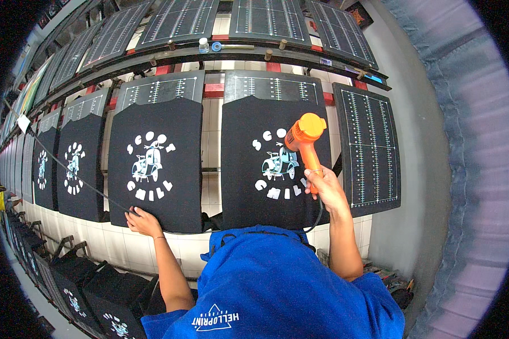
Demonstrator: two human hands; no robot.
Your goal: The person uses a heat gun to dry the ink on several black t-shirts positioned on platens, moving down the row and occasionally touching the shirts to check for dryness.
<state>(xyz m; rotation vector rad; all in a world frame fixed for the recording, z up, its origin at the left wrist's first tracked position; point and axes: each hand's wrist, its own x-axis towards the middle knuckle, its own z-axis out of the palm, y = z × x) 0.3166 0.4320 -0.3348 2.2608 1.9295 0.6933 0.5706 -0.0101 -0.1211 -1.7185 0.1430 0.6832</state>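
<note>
My right hand (329, 189) is wrapped around the handle of an orange hair dryer (307, 135). The dryer is over a black shirt (240, 147) stretched on a flat board, and its nozzle end is close to the white and pale-blue scooter print (279, 163). Whether it touches the cloth I cannot tell. A dark cord (320, 212) hangs from the handle. My left hand (144, 221) pinches a long cable (85, 181) that runs up to the far left. That hand is at the lower edge of a second black shirt (124, 130) with the same print.
More printed black shirts (85, 198) on boards line up to the left. A bare ruled board (370, 147) stands on the right. Across the far rail (232, 55) are a small bottle (203, 45), a tape roll (216, 47) and further boards. A grey-blue curtain (464, 113) hangs at right.
</note>
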